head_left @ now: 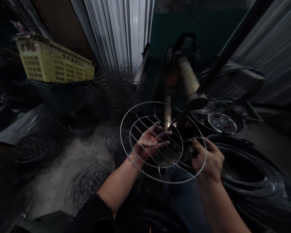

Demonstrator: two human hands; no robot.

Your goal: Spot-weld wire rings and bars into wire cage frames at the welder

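A round wire rack [159,167] is held tilted in front of me, with a large outer ring, a smaller inner ring, parallel bars and short spokes. My right hand [207,158] grips its right side, thumb and fingers closed near a short spoke and the outer ring. Beneath the bars is my left hand [151,139], palm up with fingers apart; whether it bears any weight I cannot tell. Just beyond its fingertips, a metal rod of the machine [168,113] ends in a bright spot by the inner ring.
A thick cylindrical machine arm [189,77] and a dark slanting bar [232,42] stand close ahead. Wire coils [252,181] lie at right. Wire baskets or racks [89,183] are heaped on the floor at left, below a yellow crate [55,61].
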